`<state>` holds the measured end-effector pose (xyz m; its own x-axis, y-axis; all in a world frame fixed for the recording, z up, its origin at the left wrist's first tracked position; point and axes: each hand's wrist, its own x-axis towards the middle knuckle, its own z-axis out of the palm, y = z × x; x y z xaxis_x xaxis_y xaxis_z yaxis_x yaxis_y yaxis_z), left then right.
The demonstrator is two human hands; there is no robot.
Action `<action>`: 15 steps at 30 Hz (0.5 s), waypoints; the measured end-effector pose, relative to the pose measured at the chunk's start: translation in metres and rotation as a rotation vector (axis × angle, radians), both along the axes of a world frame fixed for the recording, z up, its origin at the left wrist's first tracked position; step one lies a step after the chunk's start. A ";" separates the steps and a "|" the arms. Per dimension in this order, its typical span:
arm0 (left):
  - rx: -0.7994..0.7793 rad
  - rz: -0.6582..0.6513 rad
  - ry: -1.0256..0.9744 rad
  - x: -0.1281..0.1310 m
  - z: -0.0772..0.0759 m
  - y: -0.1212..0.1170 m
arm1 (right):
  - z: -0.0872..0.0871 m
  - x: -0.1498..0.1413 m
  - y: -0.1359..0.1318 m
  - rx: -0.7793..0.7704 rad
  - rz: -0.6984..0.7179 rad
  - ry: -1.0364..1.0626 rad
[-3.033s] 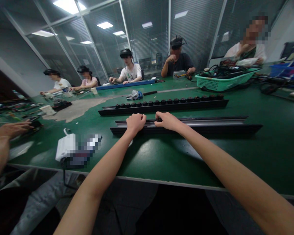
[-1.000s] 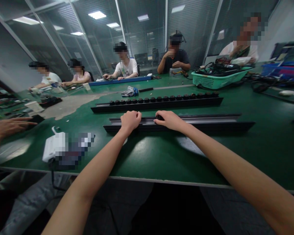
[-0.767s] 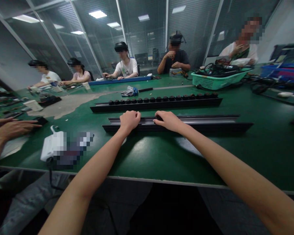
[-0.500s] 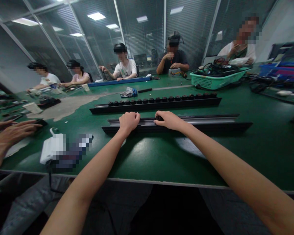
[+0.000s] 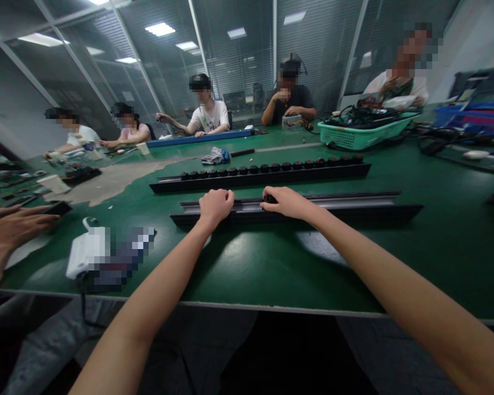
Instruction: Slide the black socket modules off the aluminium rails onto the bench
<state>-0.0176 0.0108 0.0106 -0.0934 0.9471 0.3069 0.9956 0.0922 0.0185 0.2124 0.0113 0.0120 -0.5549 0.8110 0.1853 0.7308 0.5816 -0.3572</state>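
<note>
A long black channel rail (image 5: 362, 212) with a shiny grey groove lies across the table in front of me. My left hand (image 5: 217, 206) is closed over its left half, fingers curled over the far edge and partly hidden. To the right, my right hand (image 5: 287, 202) pinches a small black round part (image 5: 269, 199) at the groove. Whether that part touches the groove cannot be made out. Behind lies a second black rail (image 5: 259, 177), with a row of several small black round pieces (image 5: 286, 166) along it.
At left are a co-worker's hands (image 5: 20, 227) and a white device (image 5: 86, 252). Farther back lie a grey-blue glove-like bundle (image 5: 216, 156), a blue bar (image 5: 201, 138) and a green basket (image 5: 362, 135) of cables. Several people sit opposite. The green table's front edge (image 5: 271, 307) is near me.
Both my hands hold nearly the same place on the near rail. The whole view has shifted very slightly. Across the table, one person's raised hand has moved a little left.
</note>
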 end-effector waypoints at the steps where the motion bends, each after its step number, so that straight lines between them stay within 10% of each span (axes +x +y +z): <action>1: 0.001 0.002 0.000 0.000 0.000 0.000 | 0.000 0.001 0.000 -0.002 -0.005 -0.002; 15: -0.002 0.001 -0.004 0.000 0.000 0.001 | -0.001 0.010 0.005 -0.023 -0.004 0.001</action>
